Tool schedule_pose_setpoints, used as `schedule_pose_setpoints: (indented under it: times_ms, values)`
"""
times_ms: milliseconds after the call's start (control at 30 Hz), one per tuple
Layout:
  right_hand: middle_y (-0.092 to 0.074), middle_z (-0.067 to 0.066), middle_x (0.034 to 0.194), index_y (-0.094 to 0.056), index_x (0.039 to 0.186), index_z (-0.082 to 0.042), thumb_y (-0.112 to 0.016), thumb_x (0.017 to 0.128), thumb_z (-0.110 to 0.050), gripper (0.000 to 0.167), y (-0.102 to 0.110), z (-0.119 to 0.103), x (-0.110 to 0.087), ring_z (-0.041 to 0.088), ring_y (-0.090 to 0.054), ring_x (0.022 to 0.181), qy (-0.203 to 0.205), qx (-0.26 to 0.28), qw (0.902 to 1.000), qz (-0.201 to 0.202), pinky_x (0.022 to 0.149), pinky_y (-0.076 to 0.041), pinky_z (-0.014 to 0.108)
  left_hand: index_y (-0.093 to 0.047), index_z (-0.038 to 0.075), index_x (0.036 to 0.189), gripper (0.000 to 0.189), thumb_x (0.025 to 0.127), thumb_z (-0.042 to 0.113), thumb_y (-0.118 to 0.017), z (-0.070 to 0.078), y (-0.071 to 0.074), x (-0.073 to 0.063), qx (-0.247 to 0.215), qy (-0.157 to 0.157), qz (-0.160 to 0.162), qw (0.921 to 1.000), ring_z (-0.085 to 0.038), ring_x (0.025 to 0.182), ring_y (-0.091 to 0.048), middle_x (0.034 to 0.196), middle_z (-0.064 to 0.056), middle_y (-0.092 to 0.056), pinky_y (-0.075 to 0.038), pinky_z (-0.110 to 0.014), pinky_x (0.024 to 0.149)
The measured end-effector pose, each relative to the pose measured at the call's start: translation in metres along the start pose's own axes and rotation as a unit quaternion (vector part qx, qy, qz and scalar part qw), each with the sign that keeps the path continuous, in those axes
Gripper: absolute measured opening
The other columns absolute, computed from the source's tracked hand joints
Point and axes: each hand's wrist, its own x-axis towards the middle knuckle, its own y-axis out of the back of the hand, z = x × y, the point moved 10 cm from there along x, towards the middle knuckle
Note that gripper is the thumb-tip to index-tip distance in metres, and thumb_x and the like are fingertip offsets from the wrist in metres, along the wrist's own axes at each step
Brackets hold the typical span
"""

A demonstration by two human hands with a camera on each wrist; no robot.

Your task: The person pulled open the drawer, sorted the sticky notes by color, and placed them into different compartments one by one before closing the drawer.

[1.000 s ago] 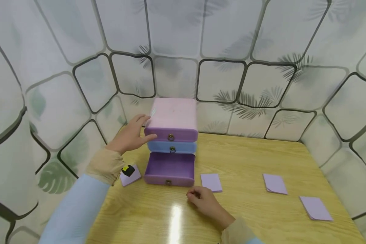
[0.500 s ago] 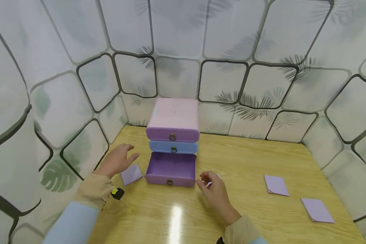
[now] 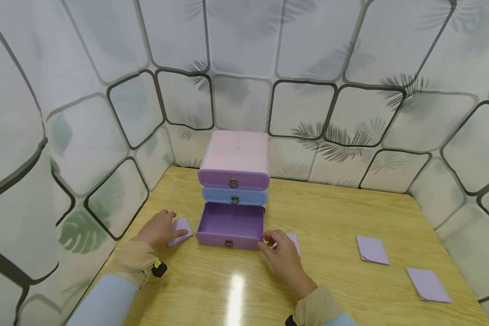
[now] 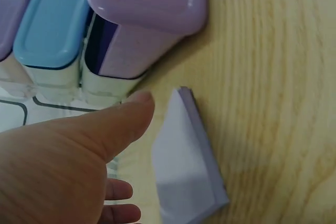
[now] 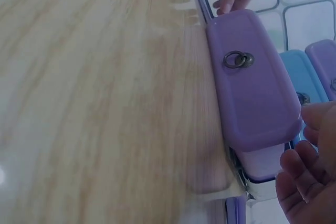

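Note:
A small pink drawer cabinet (image 3: 238, 149) stands at the back, its bottom purple drawer (image 3: 230, 226) pulled out with nothing visible inside. The purple top drawer (image 3: 218, 179) and the blue middle drawer (image 3: 216, 196) are in. My left hand (image 3: 159, 228) hovers over the left lavender square of folded paper (image 4: 184, 166), thumb and fingers spread on either side; no contact shows. My right hand (image 3: 283, 256) is at the open drawer's front right corner, fingers loosely bent; whether they touch it I cannot tell. Behind that hand, another lavender paper square (image 3: 294, 242) is partly hidden.
Two more lavender paper squares, a nearer one (image 3: 429, 285) and a farther one (image 3: 372, 250), lie on the right of the wooden table (image 3: 330, 213). A patterned curtain (image 3: 301, 104) surrounds the back and sides. Dark wrist devices show at both cuffs.
My left hand has come off the cabinet's left side and down to the left paper square. My right hand has shifted slightly right, to the drawer's corner. The drawers stay put.

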Motion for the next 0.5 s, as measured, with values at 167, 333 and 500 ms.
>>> schedule_pose_setpoints:
  times_ms: [167, 333, 500]
  values:
    - [-0.062, -0.006, 0.088, -0.069, 0.093, -0.016, -0.077, 0.083, -0.016, 0.012, -0.009, 0.005, -0.002, 0.007, -0.058, 0.075, -0.029, 0.007, 0.9993, -0.021, 0.061, -0.05, 0.021, -0.052, -0.013, 0.124, 0.094, 0.07, 0.06, -0.077, -0.007, -0.012, 0.001, 0.018, -0.004, 0.004, 0.9998, -0.036, 0.096, -0.053, 0.114, -0.027, -0.052, -0.049, -0.049, 0.08]
    - [-0.061, -0.009, 0.085, -0.069, 0.092, -0.015, -0.076, 0.084, -0.015, 0.011, -0.01, 0.006, -0.002, 0.007, -0.058, 0.074, -0.033, -0.001, 0.9993, -0.02, 0.06, -0.049, 0.021, -0.059, -0.01, 0.113, 0.082, 0.067, 0.053, -0.082, -0.008, -0.014, -0.002, 0.03, -0.013, 0.017, 0.9993, -0.028, 0.085, -0.051, 0.104, -0.02, -0.052, -0.05, -0.043, 0.069]
    - [-0.06, -0.01, 0.083, -0.07, 0.091, -0.014, -0.076, 0.083, -0.012, 0.01, -0.008, 0.004, 0.0, 0.007, -0.058, 0.073, -0.023, -0.009, 0.9996, -0.013, 0.06, -0.049, 0.021, -0.06, -0.01, 0.112, 0.078, 0.068, 0.052, -0.082, -0.006, -0.013, -0.004, 0.027, -0.017, 0.021, 0.9993, -0.028, 0.084, -0.051, 0.104, -0.02, -0.053, -0.049, -0.042, 0.068]
